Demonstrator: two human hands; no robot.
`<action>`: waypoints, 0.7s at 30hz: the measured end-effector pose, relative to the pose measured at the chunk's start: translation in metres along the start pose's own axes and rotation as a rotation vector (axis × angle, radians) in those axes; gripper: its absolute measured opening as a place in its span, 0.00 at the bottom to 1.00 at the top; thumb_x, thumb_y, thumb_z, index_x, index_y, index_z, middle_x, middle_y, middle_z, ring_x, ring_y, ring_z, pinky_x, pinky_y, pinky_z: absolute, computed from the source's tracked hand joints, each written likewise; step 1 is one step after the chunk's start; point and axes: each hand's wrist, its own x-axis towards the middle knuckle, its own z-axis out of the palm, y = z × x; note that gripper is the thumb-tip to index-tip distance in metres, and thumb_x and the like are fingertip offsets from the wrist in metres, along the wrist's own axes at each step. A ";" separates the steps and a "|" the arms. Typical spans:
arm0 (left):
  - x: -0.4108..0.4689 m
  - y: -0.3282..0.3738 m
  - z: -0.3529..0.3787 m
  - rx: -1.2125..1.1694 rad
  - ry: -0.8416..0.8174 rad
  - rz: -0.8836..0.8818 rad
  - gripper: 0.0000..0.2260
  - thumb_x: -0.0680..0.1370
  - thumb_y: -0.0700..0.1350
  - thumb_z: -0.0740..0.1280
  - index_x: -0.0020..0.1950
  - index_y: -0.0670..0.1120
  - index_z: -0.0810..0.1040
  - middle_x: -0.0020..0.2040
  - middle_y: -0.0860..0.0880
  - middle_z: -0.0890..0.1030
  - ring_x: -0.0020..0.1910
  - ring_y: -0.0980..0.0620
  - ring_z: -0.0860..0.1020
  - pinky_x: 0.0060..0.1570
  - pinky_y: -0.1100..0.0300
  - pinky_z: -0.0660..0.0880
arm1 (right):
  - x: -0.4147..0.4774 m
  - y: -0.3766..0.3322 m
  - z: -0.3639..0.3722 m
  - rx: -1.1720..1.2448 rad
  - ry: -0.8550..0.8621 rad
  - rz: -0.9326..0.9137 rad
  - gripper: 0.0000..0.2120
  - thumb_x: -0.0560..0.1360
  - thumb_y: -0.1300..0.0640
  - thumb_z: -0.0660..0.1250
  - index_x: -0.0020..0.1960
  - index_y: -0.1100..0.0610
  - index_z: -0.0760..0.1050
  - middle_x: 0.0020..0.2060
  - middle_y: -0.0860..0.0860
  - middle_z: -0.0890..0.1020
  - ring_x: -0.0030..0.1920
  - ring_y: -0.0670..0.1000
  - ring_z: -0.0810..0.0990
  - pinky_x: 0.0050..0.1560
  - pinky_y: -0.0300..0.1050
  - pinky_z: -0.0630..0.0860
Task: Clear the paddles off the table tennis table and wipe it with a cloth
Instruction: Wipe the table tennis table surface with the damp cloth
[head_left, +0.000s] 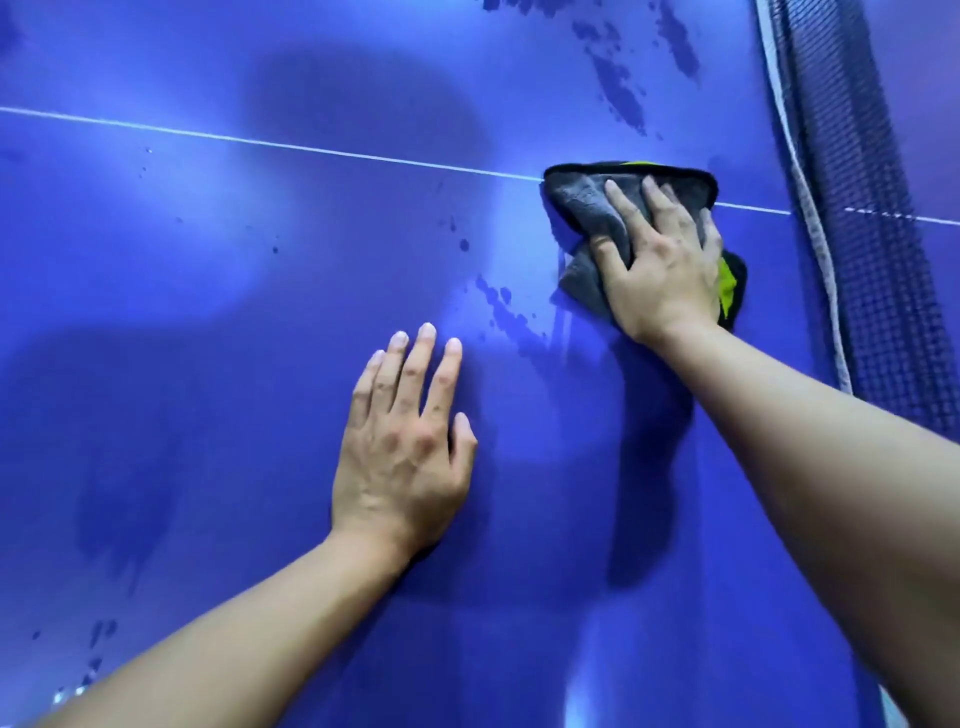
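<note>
A crumpled grey microfibre cloth with black edging and a lime-green underside (576, 208) lies on the blue table tennis table top (208, 260), just beside the dark mesh net with its white band (857, 208) and on the person's side of it; its longer stretch runs roughly alongside the net, one black-edged end pointing away from the person, the green-showing corner toward them; the right hand (665, 270) presses flat on the cloth, fingers spread and nearly straight, thumb laid over a fold, pushing down rather than clenching; the left hand (400, 457) rests palm down on the bare top, farther from the net than the cloth, fingers straight and close together, grasping nothing; a thin white line (311, 149) runs across the top to the net, passing under the cloth's far end; dark wet smears and droplets (618, 88) mark the surface near the net, beyond the cloth, and more lie between the two hands
</note>
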 end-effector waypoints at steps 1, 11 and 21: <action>0.001 -0.002 0.000 0.001 0.004 0.003 0.27 0.80 0.49 0.56 0.80 0.44 0.63 0.80 0.43 0.62 0.80 0.43 0.59 0.77 0.45 0.57 | 0.010 0.000 0.001 0.000 0.000 -0.007 0.30 0.79 0.35 0.48 0.80 0.37 0.57 0.82 0.50 0.59 0.81 0.49 0.55 0.81 0.56 0.45; 0.003 -0.006 0.003 0.010 -0.010 0.003 0.28 0.80 0.50 0.55 0.80 0.44 0.63 0.80 0.43 0.61 0.80 0.43 0.58 0.78 0.46 0.56 | 0.048 0.003 0.004 -0.009 -0.028 -0.063 0.30 0.79 0.33 0.46 0.80 0.36 0.55 0.82 0.49 0.59 0.81 0.49 0.54 0.81 0.56 0.44; 0.004 -0.010 -0.001 -0.168 -0.032 -0.007 0.27 0.80 0.49 0.57 0.79 0.44 0.62 0.80 0.43 0.61 0.80 0.44 0.56 0.79 0.50 0.49 | -0.056 -0.036 0.000 -0.027 -0.088 -0.131 0.28 0.81 0.36 0.46 0.81 0.36 0.53 0.82 0.50 0.56 0.82 0.50 0.52 0.81 0.57 0.44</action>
